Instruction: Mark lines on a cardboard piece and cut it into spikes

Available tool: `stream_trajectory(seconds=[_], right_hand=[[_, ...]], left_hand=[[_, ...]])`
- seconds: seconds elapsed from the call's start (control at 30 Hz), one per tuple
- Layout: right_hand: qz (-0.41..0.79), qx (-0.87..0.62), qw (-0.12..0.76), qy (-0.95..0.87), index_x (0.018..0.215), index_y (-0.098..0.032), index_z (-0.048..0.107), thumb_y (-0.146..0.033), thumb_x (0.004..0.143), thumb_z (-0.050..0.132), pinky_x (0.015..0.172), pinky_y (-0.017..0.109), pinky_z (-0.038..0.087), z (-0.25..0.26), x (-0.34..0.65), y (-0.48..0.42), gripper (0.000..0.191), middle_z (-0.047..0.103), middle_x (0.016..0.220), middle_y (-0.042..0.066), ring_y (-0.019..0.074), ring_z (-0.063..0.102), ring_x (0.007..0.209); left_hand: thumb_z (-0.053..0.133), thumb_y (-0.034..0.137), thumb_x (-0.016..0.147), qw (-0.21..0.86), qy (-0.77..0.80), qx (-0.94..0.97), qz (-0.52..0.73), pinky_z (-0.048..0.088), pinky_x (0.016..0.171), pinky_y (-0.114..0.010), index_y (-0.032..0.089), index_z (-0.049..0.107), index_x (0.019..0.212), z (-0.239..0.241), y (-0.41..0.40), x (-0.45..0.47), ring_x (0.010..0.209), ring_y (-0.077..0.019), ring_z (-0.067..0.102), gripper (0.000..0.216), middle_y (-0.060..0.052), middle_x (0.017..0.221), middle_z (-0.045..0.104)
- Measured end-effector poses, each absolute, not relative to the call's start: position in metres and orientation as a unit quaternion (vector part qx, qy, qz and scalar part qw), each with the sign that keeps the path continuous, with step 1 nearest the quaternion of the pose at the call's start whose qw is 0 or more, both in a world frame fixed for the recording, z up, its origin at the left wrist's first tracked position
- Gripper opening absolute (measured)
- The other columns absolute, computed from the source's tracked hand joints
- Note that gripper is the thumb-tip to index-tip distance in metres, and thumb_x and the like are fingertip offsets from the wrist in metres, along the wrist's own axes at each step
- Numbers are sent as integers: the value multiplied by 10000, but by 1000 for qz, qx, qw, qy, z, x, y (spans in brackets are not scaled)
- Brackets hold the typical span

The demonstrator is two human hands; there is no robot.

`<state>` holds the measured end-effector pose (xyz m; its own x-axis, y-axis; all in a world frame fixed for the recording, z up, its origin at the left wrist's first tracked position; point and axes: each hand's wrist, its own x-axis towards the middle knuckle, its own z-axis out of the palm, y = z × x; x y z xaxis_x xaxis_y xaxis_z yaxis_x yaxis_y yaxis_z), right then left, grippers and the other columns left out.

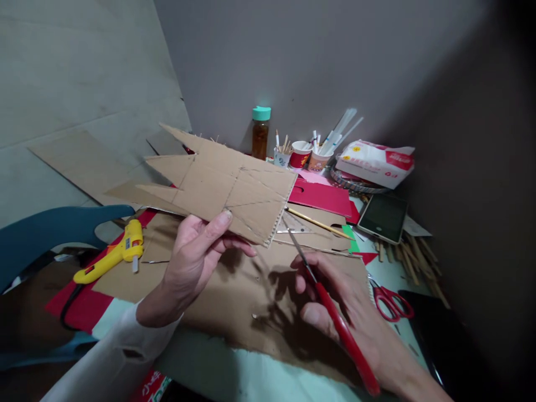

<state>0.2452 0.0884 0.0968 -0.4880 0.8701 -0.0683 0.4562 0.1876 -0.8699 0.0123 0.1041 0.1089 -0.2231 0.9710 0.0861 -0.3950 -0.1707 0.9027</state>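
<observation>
Cardboard piece point(215, 173) sits pinched at its near edge in the grip of the left hand point(201, 251), raised above the desk point(268, 374); the right hand point(355, 312) holds a red-handled tool point(340, 324), its metal tip near the corrugated end. Supported along one edge only, the piece might swing, and that tip could nick it.

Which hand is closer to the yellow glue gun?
Left. The left hand, holding the spiky cardboard piece, is a little to the right of the yellow glue gun in the picture. The right hand, with the red-handled tool, is much farther right.
</observation>
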Motion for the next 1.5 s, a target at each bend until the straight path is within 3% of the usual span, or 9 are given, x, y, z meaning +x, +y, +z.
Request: stream_trajectory(seconds=[0.13,0.3,0.43,0.57,0.73,0.87,1.2,1.5], right_hand=[[472,-451,202,-730,1136,-270,539,-655,871,580,721,345,471,95,240,85,470,640,924,30,266,598,902],[489,-428,208,-731,1069,-260,538,-596,869,607,669,304,450,102,236,84,397,623,910,12,226,583,838],[489,-410,223,-737,1003,-266,530,-478,885,626,745,312,466,104,237,85,261,599,847,-30,178,567,741],[481,-412,229,-739,1028,-284,548,-452,873,665,821,338,488,104,239,84,256,632,883,-28,197,601,803],[468,-430,238,-734,921,-296,582,-385,830,680,703,310,530,109,235,83,161,648,789,-43,193,627,727],[458,-435,256,-732,835,-293,598,-384,798,651,665,320,565,111,232,83,111,702,812,-17,228,664,783],[479,-424,242,-729,832,-291,572,-271,784,654,672,282,530,114,235,86,98,653,702,-65,175,626,650],[442,-446,236,-742,935,-323,624,-325,819,707,751,304,514,103,240,83,143,682,773,-64,209,639,770]], left_hand=[[819,296,777,506,406,372,664,653,580,-292,130,755,755,105,102,16,604,-181,722,179,-45,712,761],[779,341,820,508,434,397,629,652,622,-294,123,772,791,100,99,19,635,-204,744,220,-69,724,772],[799,377,796,510,440,401,621,652,610,-280,121,775,786,101,99,21,629,-201,747,257,-71,731,780],[815,388,777,514,445,396,617,658,585,-283,121,776,802,103,100,21,643,-217,757,271,-73,744,788],[801,353,801,531,420,397,619,654,570,-264,134,785,845,101,101,20,634,-211,762,224,-60,746,794],[784,362,818,548,411,398,610,647,586,-245,140,804,827,100,101,19,653,-218,769,223,-69,751,796],[794,371,804,541,428,402,602,655,594,-263,127,799,784,101,101,21,646,-215,764,245,-73,728,790],[773,389,822,561,430,405,580,663,649,-282,118,804,752,101,100,19,657,-231,772,282,-90,717,787]])
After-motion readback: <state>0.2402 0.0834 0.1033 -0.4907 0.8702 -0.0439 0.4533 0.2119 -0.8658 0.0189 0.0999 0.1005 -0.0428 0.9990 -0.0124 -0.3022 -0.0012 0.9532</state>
